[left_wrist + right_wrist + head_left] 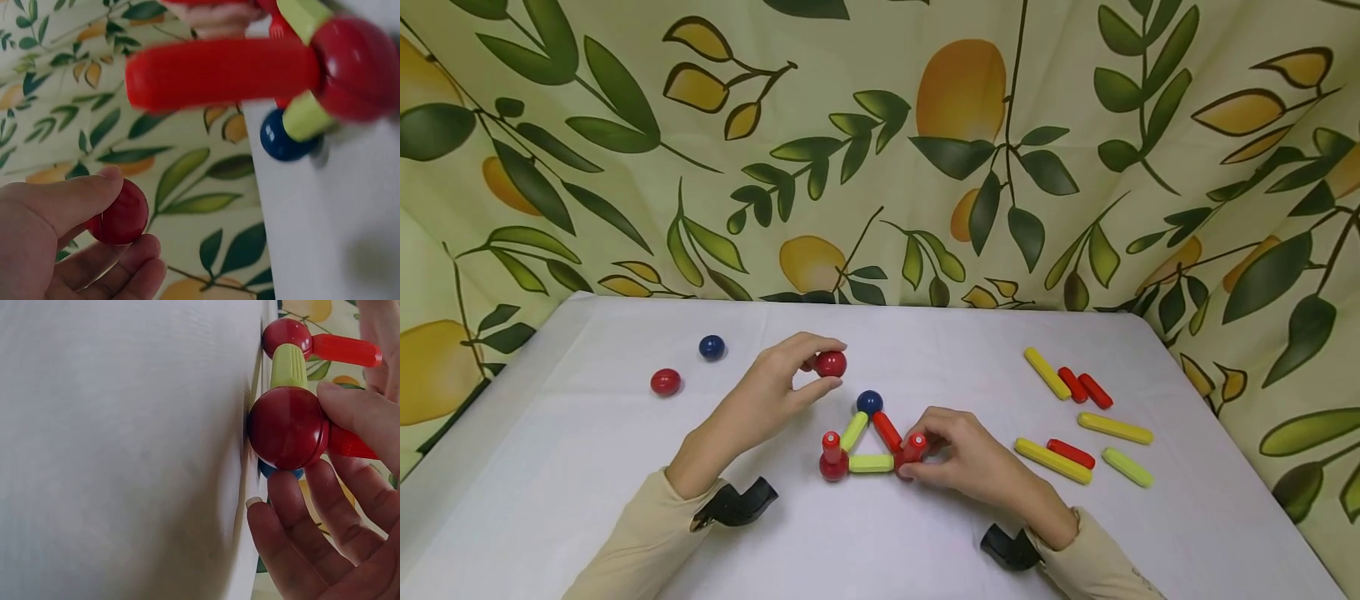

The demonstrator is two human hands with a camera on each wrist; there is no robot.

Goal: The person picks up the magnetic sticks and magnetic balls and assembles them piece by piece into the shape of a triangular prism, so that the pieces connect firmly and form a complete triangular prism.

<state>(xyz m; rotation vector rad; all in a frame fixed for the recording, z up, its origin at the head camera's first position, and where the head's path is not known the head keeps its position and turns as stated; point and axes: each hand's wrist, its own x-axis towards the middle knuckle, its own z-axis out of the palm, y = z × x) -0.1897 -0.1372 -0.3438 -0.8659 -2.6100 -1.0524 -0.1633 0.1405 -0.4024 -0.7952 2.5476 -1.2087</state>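
My left hand [767,385] pinches a red ball [831,364] between thumb and fingers, above the table and apart from the structure. Below it lies a triangle of magnetic-looking sticks and balls. A blue ball [869,402] forms its far corner, and a red ball [833,468] its left corner, with a red stick [831,447] standing on top. Two lime sticks [871,463] and one red stick [887,432] make the sides. My right hand [973,457] grips the right corner's red ball [284,428], thumb near the base of its upright red stick [914,447].
At the left of the white table [550,500] lie a loose red ball [666,382] and a blue ball [712,347]. Several yellow, red and lime sticks, including a yellow stick [1115,427], are scattered at the right. A leaf-patterned curtain [880,167] hangs behind the table.
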